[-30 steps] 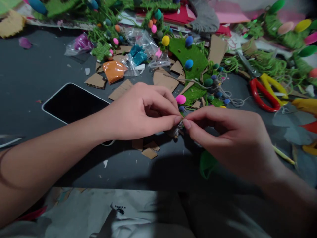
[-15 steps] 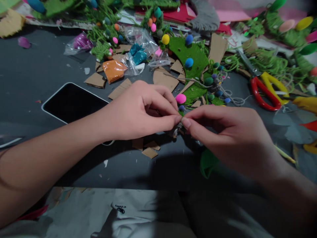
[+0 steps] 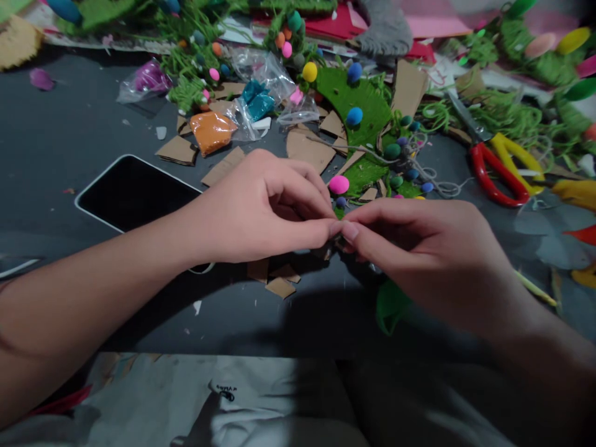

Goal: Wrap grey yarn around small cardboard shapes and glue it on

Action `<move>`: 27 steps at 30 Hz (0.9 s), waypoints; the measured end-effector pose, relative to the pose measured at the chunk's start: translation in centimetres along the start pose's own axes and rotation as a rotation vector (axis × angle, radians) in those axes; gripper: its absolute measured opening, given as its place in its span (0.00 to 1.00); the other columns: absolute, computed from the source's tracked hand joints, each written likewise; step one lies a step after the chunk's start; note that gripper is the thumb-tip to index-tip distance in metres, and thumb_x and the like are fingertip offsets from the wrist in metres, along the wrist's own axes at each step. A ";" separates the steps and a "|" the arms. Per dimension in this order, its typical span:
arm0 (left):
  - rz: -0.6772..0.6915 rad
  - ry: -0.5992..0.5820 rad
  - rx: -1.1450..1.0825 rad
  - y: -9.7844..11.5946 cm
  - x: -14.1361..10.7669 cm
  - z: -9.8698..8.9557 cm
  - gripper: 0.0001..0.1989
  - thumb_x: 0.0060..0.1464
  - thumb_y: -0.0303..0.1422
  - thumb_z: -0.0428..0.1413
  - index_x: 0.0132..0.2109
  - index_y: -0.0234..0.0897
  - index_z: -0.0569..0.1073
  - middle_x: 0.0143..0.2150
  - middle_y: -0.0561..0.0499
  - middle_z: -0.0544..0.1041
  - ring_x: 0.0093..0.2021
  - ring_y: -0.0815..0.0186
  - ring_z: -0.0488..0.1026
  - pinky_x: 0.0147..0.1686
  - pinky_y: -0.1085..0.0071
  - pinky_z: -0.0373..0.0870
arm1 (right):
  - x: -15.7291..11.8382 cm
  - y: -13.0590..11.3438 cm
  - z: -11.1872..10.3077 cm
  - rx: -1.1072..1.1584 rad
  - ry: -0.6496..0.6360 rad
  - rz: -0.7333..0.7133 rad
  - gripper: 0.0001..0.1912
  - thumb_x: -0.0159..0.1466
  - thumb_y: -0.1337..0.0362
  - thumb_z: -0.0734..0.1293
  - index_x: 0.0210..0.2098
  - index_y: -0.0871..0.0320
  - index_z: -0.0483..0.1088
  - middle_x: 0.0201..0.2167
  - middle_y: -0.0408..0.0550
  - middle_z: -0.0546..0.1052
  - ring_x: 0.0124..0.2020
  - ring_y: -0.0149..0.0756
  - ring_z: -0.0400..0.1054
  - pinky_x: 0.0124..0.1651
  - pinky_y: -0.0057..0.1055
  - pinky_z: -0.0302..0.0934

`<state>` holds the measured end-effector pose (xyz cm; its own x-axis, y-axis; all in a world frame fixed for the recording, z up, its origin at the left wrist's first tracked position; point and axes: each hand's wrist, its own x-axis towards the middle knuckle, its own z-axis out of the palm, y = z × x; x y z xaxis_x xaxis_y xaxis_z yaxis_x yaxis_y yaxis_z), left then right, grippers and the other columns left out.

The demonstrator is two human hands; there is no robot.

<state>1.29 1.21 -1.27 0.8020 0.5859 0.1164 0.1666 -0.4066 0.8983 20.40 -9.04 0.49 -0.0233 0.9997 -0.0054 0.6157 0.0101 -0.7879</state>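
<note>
My left hand (image 3: pixel 279 208) and my right hand (image 3: pixel 428 248) meet fingertip to fingertip near the middle of the view. Both are closed in a pinch, and what they hold is mostly hidden by the fingers. A small dark, greyish bit shows just under the fingertips, too small to name. Right behind the fingertips lie a pink ball (image 3: pixel 339 184) and a small blue ball (image 3: pixel 341 202). Beyond them is a green felt piece (image 3: pixel 367 102) with coloured balls on and around it. Grey string (image 3: pixel 437 180) lies behind my right hand.
A phone (image 3: pixel 135 192) lies partly under my left forearm. Red-and-yellow scissors (image 3: pixel 498 174) are at the right. Cardboard scraps (image 3: pixel 310 149), an orange packet (image 3: pixel 213 131) and green yarn (image 3: pixel 516 115) lie behind the hands. The dark table (image 3: pixel 223 323) ends near my lap.
The fingertips have drawn closer together, and the small greyish bit between them is more covered. The view has shifted very slightly; the other things lie as before.
</note>
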 end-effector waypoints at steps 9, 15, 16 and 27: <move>0.019 0.007 0.009 -0.2 0.2 -0.2 0.06 0.50 0.24 0.64 0.32 0.38 0.85 0.38 0.49 0.82 0.31 0.71 0.78 0.27 0.80 0.71 | 0.0 0.3 0.1 0.025 -0.016 0.008 0.08 0.65 0.65 0.70 0.29 0.54 0.78 0.20 0.40 0.75 0.20 0.29 0.62 0.21 0.29 0.54; -0.013 -0.005 -0.024 0.0 0.1 -0.1 0.04 0.53 0.29 0.65 0.34 0.39 0.85 0.38 0.48 0.83 0.30 0.70 0.78 0.25 0.78 0.71 | 0.1 0.2 0.0 0.016 -0.025 0.005 0.08 0.64 0.65 0.69 0.29 0.55 0.78 0.20 0.40 0.74 0.21 0.29 0.60 0.21 0.30 0.51; -0.020 -0.003 -0.025 0.0 0.0 -0.1 0.03 0.52 0.29 0.65 0.34 0.39 0.85 0.38 0.48 0.83 0.30 0.69 0.78 0.25 0.78 0.71 | 0.1 0.2 0.1 0.008 -0.025 0.007 0.08 0.64 0.66 0.69 0.29 0.55 0.78 0.21 0.41 0.74 0.21 0.29 0.60 0.21 0.30 0.51; -0.009 -0.015 0.011 0.0 0.1 -0.3 0.04 0.51 0.27 0.64 0.33 0.39 0.85 0.38 0.49 0.82 0.31 0.71 0.78 0.28 0.80 0.71 | 0.2 -0.2 0.1 -0.020 -0.024 0.028 0.08 0.64 0.67 0.68 0.28 0.56 0.77 0.20 0.41 0.71 0.22 0.29 0.58 0.22 0.30 0.52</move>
<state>1.22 1.43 -1.14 0.8088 0.5792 0.1016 0.1803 -0.4087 0.8947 20.22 -8.82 0.58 -0.0249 0.9988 -0.0423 0.6317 -0.0171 -0.7751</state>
